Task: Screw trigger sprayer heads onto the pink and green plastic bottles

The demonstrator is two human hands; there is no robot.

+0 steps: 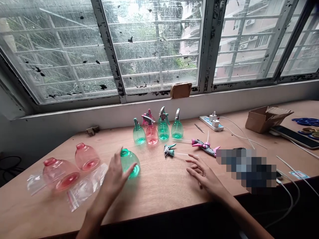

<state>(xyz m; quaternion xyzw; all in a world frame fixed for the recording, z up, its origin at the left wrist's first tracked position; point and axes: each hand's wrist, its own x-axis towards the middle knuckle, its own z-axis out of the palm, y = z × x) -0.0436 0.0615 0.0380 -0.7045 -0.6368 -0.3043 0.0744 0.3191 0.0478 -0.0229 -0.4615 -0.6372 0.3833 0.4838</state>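
Observation:
On the left-centre of the tabletop, my left hand (116,171) is curled round a green transparent bottle (130,160) with an uncapped neck. Its thumb lies across the front. My right hand (201,172) hovers low with fingers apart and nothing in them. Just beyond those fingers lies a grey and teal spray head (169,151), its clear tube pointing towards them. Pink and grey spray heads (204,146) lie together farther to the right. Two pink bottles without spray heads, a nearer one (59,174) and a farther one (87,157), are left of my left hand.
Several spray bottles with heads fitted, including a pink one (152,134), stand near the wall. Clear plastic bags (87,187) lie by the pink bottles. To the right are a power strip (210,123), cables, a cardboard box (261,120), a phone (297,136) and blue-handled scissors (305,121).

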